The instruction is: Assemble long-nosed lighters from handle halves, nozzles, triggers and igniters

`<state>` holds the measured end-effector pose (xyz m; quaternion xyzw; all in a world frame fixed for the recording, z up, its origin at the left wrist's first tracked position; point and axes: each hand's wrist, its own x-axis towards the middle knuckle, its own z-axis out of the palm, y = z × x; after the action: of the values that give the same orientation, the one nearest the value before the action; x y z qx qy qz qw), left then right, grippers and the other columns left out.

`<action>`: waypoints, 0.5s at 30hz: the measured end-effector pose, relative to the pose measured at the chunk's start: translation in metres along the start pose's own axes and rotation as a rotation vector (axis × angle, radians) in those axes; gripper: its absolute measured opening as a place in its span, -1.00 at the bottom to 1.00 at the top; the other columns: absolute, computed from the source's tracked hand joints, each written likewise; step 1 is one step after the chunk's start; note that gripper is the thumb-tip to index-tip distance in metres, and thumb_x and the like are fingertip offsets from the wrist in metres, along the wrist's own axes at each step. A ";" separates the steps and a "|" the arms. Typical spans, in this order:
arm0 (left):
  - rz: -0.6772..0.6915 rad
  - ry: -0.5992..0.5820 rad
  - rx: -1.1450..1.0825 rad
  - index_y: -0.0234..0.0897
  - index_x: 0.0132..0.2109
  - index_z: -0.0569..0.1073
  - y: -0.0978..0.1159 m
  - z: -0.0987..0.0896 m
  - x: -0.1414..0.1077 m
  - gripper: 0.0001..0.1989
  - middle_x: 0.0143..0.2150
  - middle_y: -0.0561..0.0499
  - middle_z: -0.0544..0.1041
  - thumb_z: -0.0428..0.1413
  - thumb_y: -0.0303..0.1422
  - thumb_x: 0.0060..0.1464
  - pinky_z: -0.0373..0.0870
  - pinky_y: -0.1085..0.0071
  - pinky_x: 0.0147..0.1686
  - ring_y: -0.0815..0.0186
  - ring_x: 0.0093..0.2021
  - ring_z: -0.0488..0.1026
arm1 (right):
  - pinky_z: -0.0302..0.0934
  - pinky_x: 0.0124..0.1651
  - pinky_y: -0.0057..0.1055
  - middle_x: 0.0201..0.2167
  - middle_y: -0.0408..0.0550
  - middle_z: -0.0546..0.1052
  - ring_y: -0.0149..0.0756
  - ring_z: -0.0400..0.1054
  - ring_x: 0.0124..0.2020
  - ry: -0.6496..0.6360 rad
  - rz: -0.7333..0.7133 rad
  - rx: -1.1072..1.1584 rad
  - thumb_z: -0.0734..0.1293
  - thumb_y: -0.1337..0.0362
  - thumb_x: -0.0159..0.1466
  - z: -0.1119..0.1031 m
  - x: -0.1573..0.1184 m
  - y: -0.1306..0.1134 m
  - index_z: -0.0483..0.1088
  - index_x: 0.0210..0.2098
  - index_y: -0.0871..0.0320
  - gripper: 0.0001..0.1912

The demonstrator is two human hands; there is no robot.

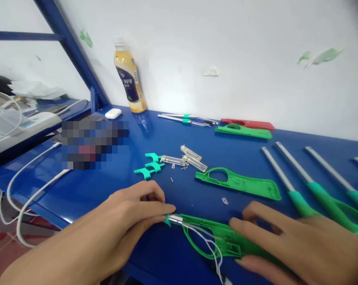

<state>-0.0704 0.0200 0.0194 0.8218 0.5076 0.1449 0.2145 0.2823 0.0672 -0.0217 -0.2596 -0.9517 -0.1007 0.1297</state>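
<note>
At the bottom of the frame, the left hand (134, 215) has its grip pinched on the teal collar (167, 220) of a short silver tube (175, 219). White wires (217, 253) trail from the tube over a green shell (223, 233), which lies open at bottom centre, its looped end near the tube. At lower right, the right hand (303, 241) spans that shell, fingers over its upper side and thumb by its lower edge; blur hides whether its grip is closed.

Beyond, on the blue bench (86, 198), a second green shell (247, 184) lies right of centre. Green-handled pieces with silver rods (278, 169) fan out at the right. Three teal curved pieces (143, 172) sit beside three clear cylinders (173, 160) near the centre, tiny metal parts (172, 179) scattered about.

Farther back, thin silver rods (173, 118) lie left of a red shell (250, 124) and another green shell (244, 132). A yellow bottle (129, 79) stands near the wall (179, 43), upper left, with a white case (113, 114) to its left.
</note>
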 end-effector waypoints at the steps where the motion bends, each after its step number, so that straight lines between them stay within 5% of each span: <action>1: -0.016 -0.020 0.009 0.17 0.22 0.55 0.000 -0.001 0.000 -0.57 0.18 0.13 0.50 -0.07 -0.47 0.57 0.48 0.61 0.06 0.47 0.06 0.60 | 0.05 -0.74 -0.05 -0.14 -0.25 0.71 -0.23 0.34 -0.78 -0.009 -0.014 -0.016 -0.07 0.05 0.70 -0.002 0.001 0.000 0.41 0.13 -0.13 -0.55; 9: -0.038 -0.042 0.069 0.27 0.46 0.38 -0.011 0.008 -0.006 -0.57 0.36 0.08 0.45 -0.06 -0.29 0.63 0.52 0.47 0.18 0.30 0.25 0.57 | 0.09 -0.73 -0.10 -0.16 -0.24 0.67 -0.28 0.38 -0.75 -0.066 0.000 -0.001 -0.11 0.07 0.70 -0.009 0.005 -0.001 0.40 0.10 -0.10 -0.52; 13: 0.036 -0.076 0.028 0.20 0.34 0.47 -0.009 0.004 -0.002 -0.57 0.18 0.11 0.51 -0.09 -0.41 0.61 0.52 0.60 0.03 0.44 0.07 0.60 | 0.08 -0.72 -0.09 -0.15 -0.25 0.67 -0.29 0.37 -0.76 -0.054 0.002 -0.026 -0.10 0.05 0.70 -0.008 0.003 -0.001 0.40 0.09 -0.09 -0.52; 15: 0.099 -0.001 0.050 0.17 0.27 0.52 -0.004 0.001 0.001 -0.52 0.10 0.12 0.52 -0.10 -0.52 0.55 0.51 0.66 -0.03 0.51 -0.04 0.61 | 0.07 -0.72 -0.09 -0.14 -0.25 0.67 -0.29 0.36 -0.76 -0.061 0.000 -0.031 -0.09 0.05 0.70 -0.008 0.002 0.000 0.41 0.09 -0.10 -0.53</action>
<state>-0.0731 0.0221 0.0166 0.8511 0.4698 0.1421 0.1866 0.2817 0.0658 -0.0134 -0.2646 -0.9534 -0.1076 0.0967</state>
